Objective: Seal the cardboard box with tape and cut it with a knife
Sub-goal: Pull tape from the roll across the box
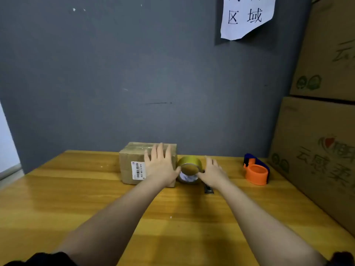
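Observation:
A small cardboard box (132, 164) with a white barcode label stands at the back of the wooden table (76, 204), against the grey wall. Its top looks covered with clear tape. My left hand (160, 166) is spread in front of the box's right half, fingers apart, thumb touching the tape roll. A yellowish tape roll (190, 168) stands on edge right of the box. My right hand (213, 172) is at the roll's right side with its thumb against it. A dark knife (208, 189) lies below my right wrist, mostly hidden.
An orange and blue tape dispenser (256, 170) sits at the back right of the table. Large printed cardboard cartons (317, 150) are stacked along the right edge. A white paper sign (247, 16) hangs on the wall above.

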Demonstrator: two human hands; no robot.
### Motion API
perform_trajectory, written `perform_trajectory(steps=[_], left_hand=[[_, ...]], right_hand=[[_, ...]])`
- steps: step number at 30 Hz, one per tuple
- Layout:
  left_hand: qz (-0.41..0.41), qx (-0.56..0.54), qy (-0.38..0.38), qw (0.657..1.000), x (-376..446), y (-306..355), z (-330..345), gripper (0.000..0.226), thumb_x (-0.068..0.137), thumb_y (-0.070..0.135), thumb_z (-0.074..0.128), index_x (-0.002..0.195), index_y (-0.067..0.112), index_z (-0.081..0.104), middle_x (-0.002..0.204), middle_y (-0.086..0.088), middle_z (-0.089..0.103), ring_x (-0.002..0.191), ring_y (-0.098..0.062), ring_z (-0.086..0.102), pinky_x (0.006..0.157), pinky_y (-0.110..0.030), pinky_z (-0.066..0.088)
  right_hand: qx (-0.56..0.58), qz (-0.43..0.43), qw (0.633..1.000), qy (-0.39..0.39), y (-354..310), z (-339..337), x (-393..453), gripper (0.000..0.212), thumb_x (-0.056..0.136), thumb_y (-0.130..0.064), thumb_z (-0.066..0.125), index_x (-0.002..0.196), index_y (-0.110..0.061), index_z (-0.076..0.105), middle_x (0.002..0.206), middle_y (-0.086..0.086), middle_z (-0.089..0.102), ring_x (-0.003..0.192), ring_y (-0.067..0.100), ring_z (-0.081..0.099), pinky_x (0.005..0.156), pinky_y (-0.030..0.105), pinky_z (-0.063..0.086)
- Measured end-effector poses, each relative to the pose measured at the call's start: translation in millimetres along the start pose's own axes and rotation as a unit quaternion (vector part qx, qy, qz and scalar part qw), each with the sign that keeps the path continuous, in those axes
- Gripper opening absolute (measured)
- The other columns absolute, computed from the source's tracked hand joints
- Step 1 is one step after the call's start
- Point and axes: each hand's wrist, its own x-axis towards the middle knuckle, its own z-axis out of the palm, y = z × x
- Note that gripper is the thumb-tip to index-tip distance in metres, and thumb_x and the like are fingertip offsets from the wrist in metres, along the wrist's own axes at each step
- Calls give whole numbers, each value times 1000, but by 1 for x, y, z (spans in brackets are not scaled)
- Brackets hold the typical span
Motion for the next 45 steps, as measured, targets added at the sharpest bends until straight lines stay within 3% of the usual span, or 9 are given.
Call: perform_trajectory(steps=[6, 11, 15, 25, 28, 33, 36, 41, 45], left_hand=[[17, 9, 54, 998, 17, -1, 24, 74, 83, 61, 46, 145, 28, 23, 157, -9, 14, 146, -29, 8, 116, -50, 6], [12, -9, 106, 994, 24, -7, 32, 49, 85, 42, 50, 132, 29, 46, 138, -8, 48, 133, -29, 37, 111, -50, 22], [44, -25, 133, 990, 22, -19, 35, 47, 79, 35, 52, 126, 28, 53, 126, -1, 59, 124, -26, 48, 104, -51, 32], [183, -190, 7, 964, 14, -58, 19, 66, 73, 38, 37, 138, 27, 41, 147, 4, 38, 139, -17, 30, 116, -50, 20], [185, -261, -17, 947, 12, -61, 16, 70, 68, 39, 27, 135, 26, 46, 149, 4, 39, 141, -13, 27, 118, -41, 19], [140, -441, -46, 885, 9, -51, 8, 48, 81, 34, 24, 111, 25, 62, 136, -3, 54, 132, -16, 42, 115, -35, 27], [115, -506, -66, 852, 6, -47, 1, 47, 86, 32, 23, 101, 20, 67, 130, -5, 59, 127, -16, 48, 112, -31, 32], [101, -506, -72, 853, 6, -36, -3, 44, 96, 13, 24, 102, 9, 68, 129, -6, 60, 125, -15, 49, 110, -30, 34], [79, -514, -73, 851, 11, -32, 2, 45, 99, 8, 22, 101, 12, 67, 129, -7, 59, 125, -16, 49, 109, -30, 34]], right_hand=[[52, -10, 998, 29, -2, 10, 20, 74, 90, -31, 57, 149, -23, 13, 152, 6, 32, 136, 30, 35, 109, 44, 35], [24, -53, 997, 52, 0, 14, 27, 53, 88, -30, 58, 137, -25, 37, 141, 2, 45, 127, 26, 46, 96, 40, 44], [20, -72, 995, 62, 4, 10, 16, 58, 80, -37, 63, 133, -23, 43, 133, -1, 47, 123, 22, 46, 93, 35, 43], [219, -26, 975, 25, -11, 26, -52, 44, 72, -35, 73, 102, -23, 43, 92, -7, 52, 79, 12, 51, 59, 28, 40], [264, -17, 964, 24, -20, 32, -75, 48, 72, -37, 74, 105, -23, 42, 90, -10, 54, 82, 11, 54, 67, 30, 44], [346, -14, 938, 4, -28, 50, -106, 54, 74, -33, 75, 112, -26, 37, 107, -6, 56, 97, 16, 58, 83, 37, 52], [378, -32, 925, -1, -34, 63, -122, 52, 80, -21, 70, 113, -29, 31, 111, -7, 54, 104, 12, 54, 81, 21, 41], [414, -46, 909, -5, -41, 77, -134, 56, 84, -11, 64, 120, -30, 26, 114, -12, 49, 107, 6, 47, 79, -1, 34], [419, -69, 905, -5, -43, 75, -138, 54, 87, -4, 58, 122, -30, 27, 110, -14, 49, 101, 2, 49, 79, 0, 36]])
